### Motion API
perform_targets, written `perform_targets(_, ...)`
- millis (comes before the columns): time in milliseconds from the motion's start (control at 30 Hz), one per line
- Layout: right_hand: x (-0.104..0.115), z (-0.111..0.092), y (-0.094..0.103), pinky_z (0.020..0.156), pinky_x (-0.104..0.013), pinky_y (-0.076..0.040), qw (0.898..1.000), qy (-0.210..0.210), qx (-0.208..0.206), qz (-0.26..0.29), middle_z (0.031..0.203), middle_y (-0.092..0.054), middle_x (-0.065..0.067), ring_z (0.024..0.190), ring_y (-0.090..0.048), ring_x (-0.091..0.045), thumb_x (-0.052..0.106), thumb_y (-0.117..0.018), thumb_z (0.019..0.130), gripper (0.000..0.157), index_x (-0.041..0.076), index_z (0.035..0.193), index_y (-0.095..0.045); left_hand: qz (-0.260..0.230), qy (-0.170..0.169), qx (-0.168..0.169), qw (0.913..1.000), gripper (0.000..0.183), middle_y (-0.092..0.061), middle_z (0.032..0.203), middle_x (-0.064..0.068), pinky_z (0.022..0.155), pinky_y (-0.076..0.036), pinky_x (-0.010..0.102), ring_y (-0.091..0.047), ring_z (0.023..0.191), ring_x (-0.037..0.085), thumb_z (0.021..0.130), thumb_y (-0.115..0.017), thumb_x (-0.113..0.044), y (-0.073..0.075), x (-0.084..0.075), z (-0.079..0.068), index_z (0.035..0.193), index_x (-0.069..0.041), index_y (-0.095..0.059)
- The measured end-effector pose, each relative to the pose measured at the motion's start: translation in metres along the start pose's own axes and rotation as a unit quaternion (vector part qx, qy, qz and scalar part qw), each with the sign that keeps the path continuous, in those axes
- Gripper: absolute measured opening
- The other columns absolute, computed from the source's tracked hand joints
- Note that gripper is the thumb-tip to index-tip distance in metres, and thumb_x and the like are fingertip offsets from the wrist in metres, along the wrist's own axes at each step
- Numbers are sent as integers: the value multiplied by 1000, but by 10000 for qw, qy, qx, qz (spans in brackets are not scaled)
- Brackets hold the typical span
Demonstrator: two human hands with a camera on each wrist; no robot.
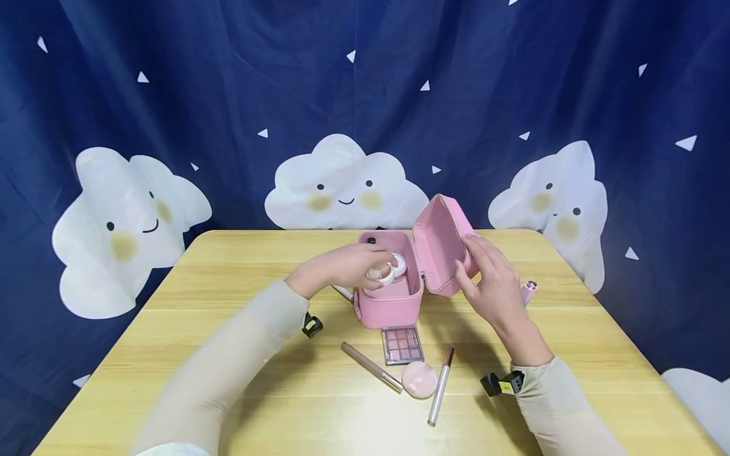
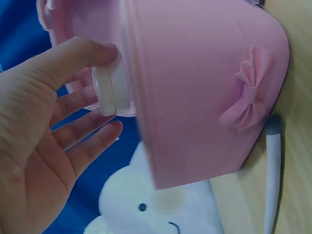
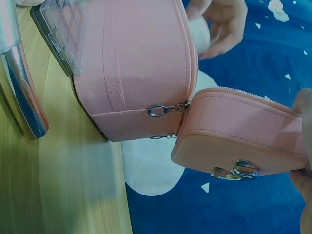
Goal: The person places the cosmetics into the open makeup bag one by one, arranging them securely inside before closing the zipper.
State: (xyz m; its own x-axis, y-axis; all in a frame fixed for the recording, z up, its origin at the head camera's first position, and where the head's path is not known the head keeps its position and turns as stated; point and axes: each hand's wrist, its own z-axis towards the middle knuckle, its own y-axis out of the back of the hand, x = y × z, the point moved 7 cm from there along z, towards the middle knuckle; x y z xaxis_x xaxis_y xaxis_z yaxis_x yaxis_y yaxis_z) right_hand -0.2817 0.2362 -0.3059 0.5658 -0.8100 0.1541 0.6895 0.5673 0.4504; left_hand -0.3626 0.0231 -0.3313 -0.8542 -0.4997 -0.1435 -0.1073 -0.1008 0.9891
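Observation:
A pink makeup case [image 1: 390, 311] stands on the table with its lid [image 1: 441, 244] swung up to the right. At the case's mouth, my left hand [image 1: 356, 265] pinches a small round white container [image 2: 112, 87] between thumb and fingers. Another round white item [image 1: 400, 265] shows just beyond it in the head view, partly hidden. My right hand [image 1: 490, 282] grips the lid's edge, thumb on the near side and fingers over the outside. Zipper pulls [image 3: 158, 111] hang beside the hinge side, and a pink bow [image 2: 251, 90] decorates the case's left side.
In front of the case lie an eyeshadow palette [image 1: 402, 345], a round pink puff [image 1: 419, 380], a brown-pink tube [image 1: 371, 366] and a silver tube with a copper cap [image 1: 440, 386]. A white pen-like stick [image 2: 273, 175] lies left, a pink tube [image 1: 529, 291] right.

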Motion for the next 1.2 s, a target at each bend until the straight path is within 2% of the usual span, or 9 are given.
perform_targets(200,-2,-1,0,94,-55,-49,10000,-7,-21,-23,124,-64,-15,115,-59,-35,26,-60,87,44,3,124,-65,-126,-28,199,9997,53,-55,132,5,105,-41,34,-53,119,19,86,-75,-26,-18,10,23,134,-16,-56)
perform_targets(433,-1,0,-1,94,-55,-49,10000,-18,47,-51,125,-64,-16,116,-59,-36,27,-60,87,44,3,124,-64,114,-212,360,9991,43,-60,117,1,101,-43,33,-56,113,17,85,-77,-23,-33,10,42,123,-13,-62)
perform_targets(633,-1,0,0,94,-55,-48,10000,-32,71,-51,125,-63,-15,116,-59,-35,25,-61,87,44,3,125,-64,471,-265,444,9975,30,-62,108,-2,99,-43,27,-57,108,14,87,-74,-23,-45,11,57,114,-15,-63)
perform_targets(733,-1,0,-1,94,-55,-48,9999,-21,118,-101,126,-63,-16,116,-59,-35,25,-60,87,44,3,125,-64,530,-288,570,9966,25,-63,105,-1,98,-43,28,-57,107,15,87,-73,-17,-51,10,63,110,-14,-64)
perform_targets(833,-1,-1,-1,95,-54,-48,9999,-35,123,-100,126,-63,-15,116,-59,-35,25,-60,87,45,3,126,-64,515,-367,713,9954,16,-63,100,0,95,-45,29,-58,103,17,88,-69,-12,-57,8,69,103,-13,-64)
perform_targets(967,0,-2,-1,94,-54,-48,10000,-34,42,-18,125,-64,-15,115,-59,-35,24,-60,86,44,3,124,-64,483,-421,786,9948,12,-64,96,-4,92,-46,27,-59,100,15,90,-66,-10,-64,8,74,101,-16,-66)
perform_targets(1100,0,-1,0,92,-56,-49,10000,-14,-73,35,124,-64,-14,114,-60,-36,24,-60,85,43,4,124,-65,572,-290,848,9943,17,-63,96,-7,91,-46,25,-59,99,12,89,-67,-9,-67,10,76,103,-19,-66)
perform_targets(1200,0,0,0,93,-56,-49,10000,-21,-48,-13,125,-64,-14,115,-59,-35,25,-60,86,44,4,124,-65,722,-135,881,9934,19,-63,98,-5,92,-46,26,-59,99,13,88,-68,-7,-66,9,76,103,-17,-65)
